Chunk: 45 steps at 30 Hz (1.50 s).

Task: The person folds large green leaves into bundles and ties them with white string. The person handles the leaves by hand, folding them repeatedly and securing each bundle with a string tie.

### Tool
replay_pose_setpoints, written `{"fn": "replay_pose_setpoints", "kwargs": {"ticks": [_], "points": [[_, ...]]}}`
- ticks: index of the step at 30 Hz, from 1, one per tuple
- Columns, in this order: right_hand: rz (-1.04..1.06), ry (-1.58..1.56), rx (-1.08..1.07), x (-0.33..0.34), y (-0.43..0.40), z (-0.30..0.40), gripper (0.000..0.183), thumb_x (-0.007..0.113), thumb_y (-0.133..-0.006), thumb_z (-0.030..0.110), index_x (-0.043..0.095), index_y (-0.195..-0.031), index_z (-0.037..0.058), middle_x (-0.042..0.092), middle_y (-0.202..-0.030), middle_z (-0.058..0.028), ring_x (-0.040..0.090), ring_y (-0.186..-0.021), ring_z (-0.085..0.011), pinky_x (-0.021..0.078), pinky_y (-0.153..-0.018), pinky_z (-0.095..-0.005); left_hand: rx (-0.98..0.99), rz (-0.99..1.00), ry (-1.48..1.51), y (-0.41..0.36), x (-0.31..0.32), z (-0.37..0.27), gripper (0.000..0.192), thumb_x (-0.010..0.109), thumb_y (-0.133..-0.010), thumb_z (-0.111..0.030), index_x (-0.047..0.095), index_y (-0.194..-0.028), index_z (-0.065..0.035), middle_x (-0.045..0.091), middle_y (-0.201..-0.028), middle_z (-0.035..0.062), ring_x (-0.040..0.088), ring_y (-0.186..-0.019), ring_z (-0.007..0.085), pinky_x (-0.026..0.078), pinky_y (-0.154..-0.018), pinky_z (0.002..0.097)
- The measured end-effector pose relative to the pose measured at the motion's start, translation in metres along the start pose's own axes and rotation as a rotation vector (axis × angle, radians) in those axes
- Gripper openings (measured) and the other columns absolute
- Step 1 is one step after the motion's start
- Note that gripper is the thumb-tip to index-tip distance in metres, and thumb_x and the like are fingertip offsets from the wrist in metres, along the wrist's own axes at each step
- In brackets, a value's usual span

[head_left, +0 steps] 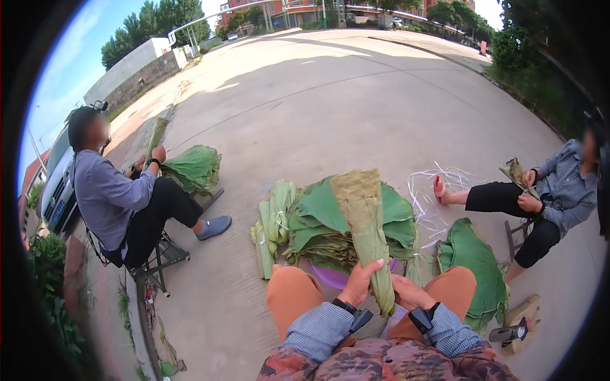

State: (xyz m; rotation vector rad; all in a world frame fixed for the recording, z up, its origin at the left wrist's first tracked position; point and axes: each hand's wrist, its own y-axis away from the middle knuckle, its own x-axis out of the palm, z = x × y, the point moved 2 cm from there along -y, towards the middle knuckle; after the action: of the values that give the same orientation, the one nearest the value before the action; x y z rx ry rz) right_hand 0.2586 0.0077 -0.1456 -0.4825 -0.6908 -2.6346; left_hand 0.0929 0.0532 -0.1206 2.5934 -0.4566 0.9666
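Note:
A long folded bundle of dried leaves (364, 214), brown at its wide top and pale green lower down, stands up between my hands. My left hand (358, 285) grips its lower left side, thumb on the front. On the right side of its lower end is my right hand (411, 291), its fingers partly hidden behind the bundle. Beyond the bundle lies a large stack of round green leaves (314, 207), with brownish folded edges, over a purple basin (329, 276). Tied leaf bundles (281, 209) lie left of the stack.
White plastic strings (421, 200) lie beyond the stack at right. More green leaves (472, 266) are beside my right knee, near a metal flashlight (508, 332) on a wooden block (522, 316). Co-workers sit on folding stools at left (112, 190) and right (567, 190), handling leaves.

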Motion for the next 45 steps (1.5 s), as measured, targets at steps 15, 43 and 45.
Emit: {"fn": "replay_pose_setpoints", "kwargs": {"ticks": [15, 43, 45], "points": [[-0.477, 0.157, -0.403, 0.006, 0.017, 0.004, 0.032, 0.063, -0.102, 0.026, 0.056, -0.120, 0.0006, 0.066, -0.104, -0.0051, 0.061, -0.091, -0.0102, 0.0514, -0.078, -0.0276, -0.048, 0.032, -0.143, -0.003, 0.002, 0.012, 0.077, 0.068, -0.096, -0.038, 0.026, -0.153, -0.0069, 0.052, -0.139, 0.0089, 0.053, -0.125, 0.0180, 0.046, -0.102, 0.0364], [-0.564, 0.740, -0.448, 0.005, 0.021, 0.017, 0.068, 0.068, -0.095, 0.023, 0.036, -0.150, -0.0020, 0.049, -0.144, -0.0187, 0.049, -0.132, -0.0253, 0.0398, -0.110, -0.0350, 0.163, -0.055, -0.239, 0.001, 0.004, 0.013, 0.060, 0.058, -0.090, 0.004, 0.039, -0.146, 0.0010, 0.054, -0.139, 0.0119, 0.056, -0.123, 0.0228, 0.044, -0.105, 0.0346], [-0.496, 0.500, -0.500, -0.010, 0.017, 0.008, 0.063, 0.068, -0.095, 0.022, 0.041, -0.146, -0.0013, 0.058, -0.135, -0.0193, 0.057, -0.124, -0.0249, 0.0434, -0.106, -0.0345, 0.150, -0.038, -0.234, 0.002, 0.004, 0.014, 0.060, 0.058, -0.090, 0.004, 0.039, -0.146, 0.0005, 0.055, -0.139, 0.0116, 0.057, -0.122, 0.0228, 0.044, -0.105, 0.0345]]}}
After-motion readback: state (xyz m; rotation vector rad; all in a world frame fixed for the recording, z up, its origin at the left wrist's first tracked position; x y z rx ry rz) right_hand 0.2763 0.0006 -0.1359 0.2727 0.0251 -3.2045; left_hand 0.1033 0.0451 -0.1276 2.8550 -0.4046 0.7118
